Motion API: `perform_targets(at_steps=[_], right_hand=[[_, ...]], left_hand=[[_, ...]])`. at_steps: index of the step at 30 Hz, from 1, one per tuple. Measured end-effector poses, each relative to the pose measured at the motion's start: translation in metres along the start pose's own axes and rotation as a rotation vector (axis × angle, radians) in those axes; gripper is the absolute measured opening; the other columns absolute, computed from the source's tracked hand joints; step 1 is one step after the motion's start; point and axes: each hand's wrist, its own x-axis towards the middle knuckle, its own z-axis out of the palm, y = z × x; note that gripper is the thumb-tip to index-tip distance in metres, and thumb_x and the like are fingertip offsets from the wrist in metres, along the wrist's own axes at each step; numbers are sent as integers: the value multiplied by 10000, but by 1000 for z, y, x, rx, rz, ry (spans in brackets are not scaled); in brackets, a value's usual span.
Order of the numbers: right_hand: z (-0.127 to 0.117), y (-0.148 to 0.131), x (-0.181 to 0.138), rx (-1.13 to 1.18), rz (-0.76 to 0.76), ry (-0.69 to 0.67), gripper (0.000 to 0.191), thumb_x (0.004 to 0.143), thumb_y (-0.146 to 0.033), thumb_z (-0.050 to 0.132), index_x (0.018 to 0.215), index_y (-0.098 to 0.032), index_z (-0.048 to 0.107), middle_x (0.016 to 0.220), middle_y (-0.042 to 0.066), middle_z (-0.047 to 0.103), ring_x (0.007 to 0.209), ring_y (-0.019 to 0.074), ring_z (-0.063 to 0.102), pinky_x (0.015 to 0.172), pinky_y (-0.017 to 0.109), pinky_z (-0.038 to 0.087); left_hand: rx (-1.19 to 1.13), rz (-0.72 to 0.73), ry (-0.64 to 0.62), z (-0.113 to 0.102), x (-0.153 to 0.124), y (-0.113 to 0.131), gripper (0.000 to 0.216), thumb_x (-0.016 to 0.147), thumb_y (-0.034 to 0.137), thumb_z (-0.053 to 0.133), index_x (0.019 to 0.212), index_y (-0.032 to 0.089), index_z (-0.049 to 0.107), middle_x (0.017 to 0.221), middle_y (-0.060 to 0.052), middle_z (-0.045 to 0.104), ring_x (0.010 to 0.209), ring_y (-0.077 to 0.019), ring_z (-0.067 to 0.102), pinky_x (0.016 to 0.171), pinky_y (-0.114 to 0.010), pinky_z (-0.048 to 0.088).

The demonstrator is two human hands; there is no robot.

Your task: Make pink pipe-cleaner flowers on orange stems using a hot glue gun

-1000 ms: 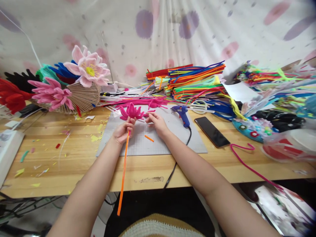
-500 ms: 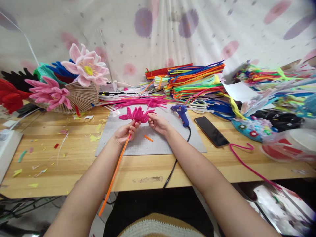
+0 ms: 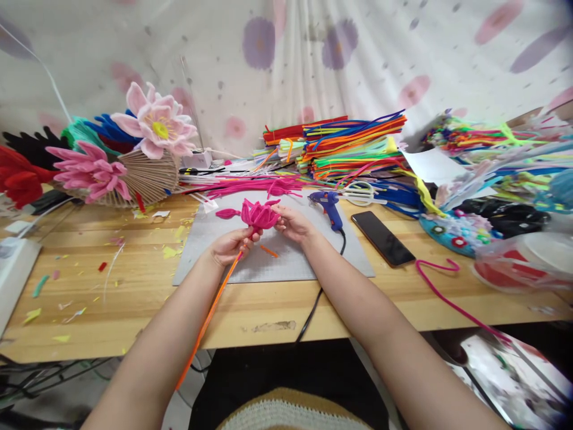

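My left hand (image 3: 230, 246) pinches a long orange pipe-cleaner stem (image 3: 210, 310) just under a magenta pipe-cleaner flower (image 3: 257, 215). The stem slants down and left past the table edge. My right hand (image 3: 290, 223) is closed around the flower's right side, pressing its petals inward. Both hands are over a grey cutting mat (image 3: 313, 257). A short orange scrap (image 3: 269, 251) lies on the mat below the hands.
A blue glue gun (image 3: 329, 206) with its black cord lies right of the hands, then scissors (image 3: 362, 192) and a black phone (image 3: 382, 237). Piles of coloured pipe cleaners (image 3: 353, 146) fill the back and right. Finished pink flowers (image 3: 154, 124) sit at back left.
The flower has shifted right and its petals have been gathered from spread to bunched. The orange stem has swung from nearly vertical to slanting left. My right hand has moved onto the flower.
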Motion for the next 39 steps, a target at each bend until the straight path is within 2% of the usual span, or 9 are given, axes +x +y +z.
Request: perform_targets(at_steps=[4, 8, 16, 21, 25, 29, 31, 34, 39], right_hand=[[2, 0, 0, -13, -1, 43, 188, 671, -255, 674, 688, -158, 514, 482, -76, 444, 406, 12, 358, 362, 126, 224], [2, 1, 0, -82, 5, 30, 235, 699, -352, 644, 692, -165, 501, 474, -80, 421, 385, 13, 320, 354, 140, 181], [5, -6, 0, -159, -22, 39, 235, 626, -205, 660, 746, -176, 461, 427, -108, 415, 349, 8, 298, 354, 122, 170], [6, -6, 0, -151, -39, 85, 263, 611, -181, 667, 750, -181, 443, 446, -112, 430, 347, 5, 315, 352, 120, 176], [5, -1, 2, -133, -47, 76, 237, 640, -185, 646, 729, -186, 426, 436, -112, 411, 349, 9, 301, 354, 127, 167], [4, 3, 2, -101, -44, 29, 235, 700, -293, 627, 717, -189, 417, 445, -103, 401, 355, 14, 279, 355, 136, 152], [5, 4, 2, -98, -36, 43, 235, 705, -306, 631, 723, -186, 430, 459, -97, 412, 368, 16, 302, 361, 136, 165], [6, 4, 2, -90, -26, 66, 203, 684, -223, 640, 735, -180, 449, 484, -86, 447, 408, 22, 370, 385, 133, 217], [6, 3, 3, -32, -120, 72, 176, 670, -151, 611, 740, -178, 452, 548, -71, 504, 480, 31, 442, 471, 146, 338]], left_hand=[[-77, 88, -11, 1, -2, 1, 261, 921, 227, 282, 966, 113, 513, 571, 18, 527, 380, -21, 491, 338, -88, 335], [-106, 101, -6, 2, -4, 2, 238, 918, 231, 308, 930, 116, 516, 565, 20, 525, 383, -20, 497, 346, -86, 345], [66, 60, -3, -2, 1, 1, 208, 892, 184, 367, 850, 88, 546, 568, -5, 545, 393, -36, 519, 343, -97, 353], [186, 81, 12, -2, 3, -2, 228, 887, 155, 357, 809, 78, 556, 540, -7, 533, 377, -44, 509, 339, -110, 365], [65, 99, -10, 0, 0, 0, 208, 893, 175, 359, 856, 92, 546, 556, 5, 527, 380, -39, 508, 334, -103, 365], [-148, 149, -29, 1, -5, 5, 258, 913, 251, 316, 901, 98, 524, 583, 11, 540, 423, -28, 542, 379, -81, 406], [-179, 140, -32, 2, -6, 5, 269, 914, 267, 310, 930, 98, 519, 588, 11, 544, 432, -33, 551, 390, -87, 423], [-138, 135, -21, 3, -5, 3, 253, 914, 241, 312, 949, 101, 519, 581, 13, 538, 425, -41, 546, 388, -105, 427], [-68, 244, -15, 2, 1, 1, 245, 910, 205, 324, 901, 100, 545, 566, 13, 553, 442, -49, 561, 434, -126, 449]])
